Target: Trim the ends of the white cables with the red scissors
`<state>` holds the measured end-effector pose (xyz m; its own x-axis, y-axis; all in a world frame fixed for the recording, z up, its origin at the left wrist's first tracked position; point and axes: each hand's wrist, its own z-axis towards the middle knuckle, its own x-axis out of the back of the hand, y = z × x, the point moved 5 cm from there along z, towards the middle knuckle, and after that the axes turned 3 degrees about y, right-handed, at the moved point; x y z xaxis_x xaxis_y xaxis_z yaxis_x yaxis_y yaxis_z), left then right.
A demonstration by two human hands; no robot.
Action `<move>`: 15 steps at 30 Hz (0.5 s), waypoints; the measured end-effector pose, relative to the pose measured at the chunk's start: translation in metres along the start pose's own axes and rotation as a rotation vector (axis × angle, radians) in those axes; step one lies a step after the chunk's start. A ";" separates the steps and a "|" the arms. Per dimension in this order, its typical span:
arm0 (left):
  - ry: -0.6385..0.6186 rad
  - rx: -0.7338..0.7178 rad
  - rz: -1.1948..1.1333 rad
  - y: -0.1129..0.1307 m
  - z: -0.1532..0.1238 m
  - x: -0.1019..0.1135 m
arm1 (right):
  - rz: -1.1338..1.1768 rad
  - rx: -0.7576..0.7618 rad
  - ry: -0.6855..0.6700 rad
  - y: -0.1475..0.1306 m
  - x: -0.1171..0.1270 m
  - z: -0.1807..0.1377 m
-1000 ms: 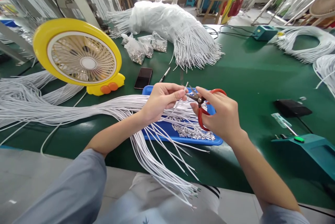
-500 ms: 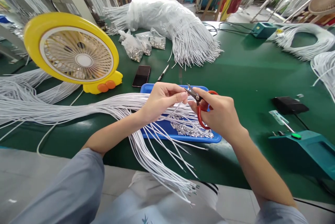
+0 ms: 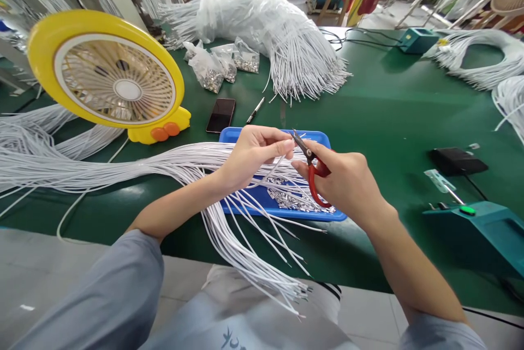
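Between thumb and fingers my left hand (image 3: 262, 153) pinches the end of a white cable (image 3: 275, 168). My right hand (image 3: 344, 175) grips red-handled scissors (image 3: 314, 181), their dark blades pointing up and left, right beside my left fingertips. Whether the blades touch the cable end I cannot make out. Beneath both hands lies a blue tray (image 3: 245, 207) with many small silver metal pieces (image 3: 292, 200). A thick bundle of white cables (image 3: 164, 161) runs from the left under my left hand; some ends cross the tray and others hang over the table's front edge.
A yellow fan (image 3: 176, 71) stands at left. Behind the tray are a phone (image 3: 221, 115), a pen (image 3: 255, 111), bags of metal parts (image 3: 213, 74) and a plastic-wrapped cable bundle (image 3: 254, 17). To the right sit a teal device (image 3: 475, 235) and a black box (image 3: 457, 161).
The scissors' handles have drawn closer together and the blades look more closed. My left hand keeps its pinch in nearly the same place; the view has shifted slightly.
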<state>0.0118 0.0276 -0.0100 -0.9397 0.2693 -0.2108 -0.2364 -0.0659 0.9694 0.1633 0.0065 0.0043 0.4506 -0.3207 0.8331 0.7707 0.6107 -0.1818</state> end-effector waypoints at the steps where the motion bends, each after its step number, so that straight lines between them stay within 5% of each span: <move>1: 0.003 0.007 0.003 0.000 0.000 0.000 | -0.009 -0.001 -0.001 -0.001 0.000 0.000; 8: 0.040 -0.023 0.013 0.003 0.001 0.001 | 0.000 -0.041 0.085 0.006 -0.005 0.000; 15: 0.047 -0.136 0.048 0.006 -0.003 0.000 | 0.423 -0.243 0.348 0.029 0.007 -0.002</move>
<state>0.0100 0.0239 -0.0049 -0.9605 0.2178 -0.1730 -0.2188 -0.2081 0.9533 0.1900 0.0208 0.0036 0.8305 -0.3290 0.4495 0.5543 0.5672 -0.6091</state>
